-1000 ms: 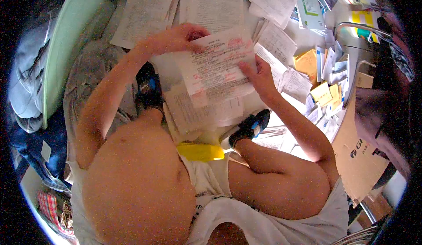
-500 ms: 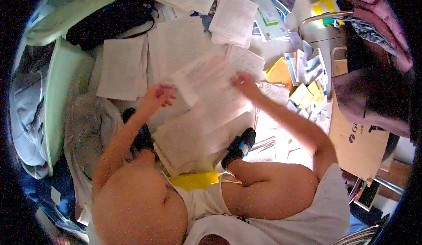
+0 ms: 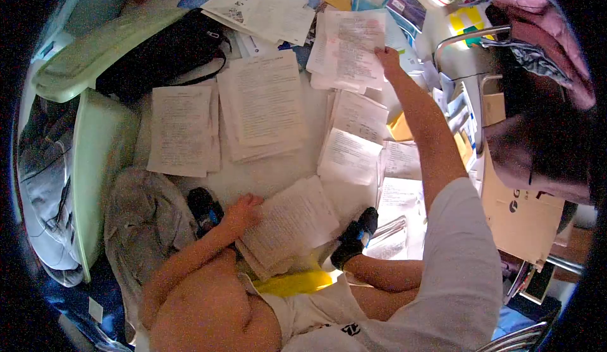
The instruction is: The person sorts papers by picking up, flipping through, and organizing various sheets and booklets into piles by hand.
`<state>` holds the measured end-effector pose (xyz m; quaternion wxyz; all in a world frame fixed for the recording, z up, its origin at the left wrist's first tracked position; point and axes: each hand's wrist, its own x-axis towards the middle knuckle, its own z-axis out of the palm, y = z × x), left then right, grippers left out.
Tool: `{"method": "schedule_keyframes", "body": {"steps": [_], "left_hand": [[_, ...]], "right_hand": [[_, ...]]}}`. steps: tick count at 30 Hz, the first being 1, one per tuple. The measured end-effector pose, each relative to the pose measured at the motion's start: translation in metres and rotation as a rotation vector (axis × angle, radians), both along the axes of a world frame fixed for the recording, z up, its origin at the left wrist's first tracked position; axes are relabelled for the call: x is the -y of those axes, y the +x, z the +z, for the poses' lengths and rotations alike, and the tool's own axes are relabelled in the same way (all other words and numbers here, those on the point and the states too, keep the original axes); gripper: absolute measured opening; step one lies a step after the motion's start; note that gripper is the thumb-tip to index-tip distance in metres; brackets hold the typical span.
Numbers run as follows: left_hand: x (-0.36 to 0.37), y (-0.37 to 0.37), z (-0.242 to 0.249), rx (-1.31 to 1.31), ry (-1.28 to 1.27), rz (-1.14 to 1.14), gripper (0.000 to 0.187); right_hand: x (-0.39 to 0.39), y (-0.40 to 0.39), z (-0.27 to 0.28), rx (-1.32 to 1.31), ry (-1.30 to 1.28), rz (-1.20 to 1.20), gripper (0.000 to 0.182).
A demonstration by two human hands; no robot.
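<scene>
My right hand [image 3: 387, 59] is stretched far forward, its fingers closed on the right edge of a printed sheet [image 3: 357, 42] that lies over a stack of papers. Low in the view, my left hand [image 3: 245, 212] rests at the left edge of a paper stack [image 3: 291, 219] between my legs; its fingers look bent, and what they grip, if anything, is too small to tell. Two more piles, a narrow one [image 3: 181, 131] and a wider one [image 3: 262, 102], lie ahead on the left. Nearer the right are further printed sheets [image 3: 351, 156].
A pale green bin [image 3: 107, 162] and a black bag [image 3: 164, 52] are on the left. Envelopes [image 3: 399, 127], a metal-framed chair [image 3: 468, 36] and a cardboard box [image 3: 521, 213] stand on the right. Yellow material [image 3: 294, 284] lies between my legs.
The loose sheet above the middle has gone forward with my right hand onto the far stack. My left hand has come back toward my body, to the near stack.
</scene>
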<state>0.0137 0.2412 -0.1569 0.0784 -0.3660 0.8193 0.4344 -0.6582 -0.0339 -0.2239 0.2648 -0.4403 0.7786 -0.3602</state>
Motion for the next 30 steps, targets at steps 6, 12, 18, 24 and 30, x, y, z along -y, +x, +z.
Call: {"method": "schedule_keyframes", "body": {"steps": [6,12,18,24,30], "left_hand": [[0.004,-0.006,-0.002,0.082,0.066,0.057,0.054],[0.008,0.003,0.001,0.014,-0.025,0.108,0.041],[0.002,0.003,-0.024,-0.042,-0.087,0.007,0.03],[-0.008,-0.011,0.006,-0.116,-0.058,0.121,0.019],[-0.007,0.003,-0.019,-0.196,-0.033,0.181,0.025]], "right_hand": [[0.023,0.05,0.03,-0.601,0.137,-0.179,0.042],[-0.032,0.079,0.112,-0.663,0.043,0.186,0.03],[-0.192,0.15,0.186,-0.863,0.145,1.032,0.025],[-0.302,0.234,0.165,-0.622,0.339,1.204,0.035],[-0.337,0.294,0.088,-0.15,0.178,0.942,0.034]]}}
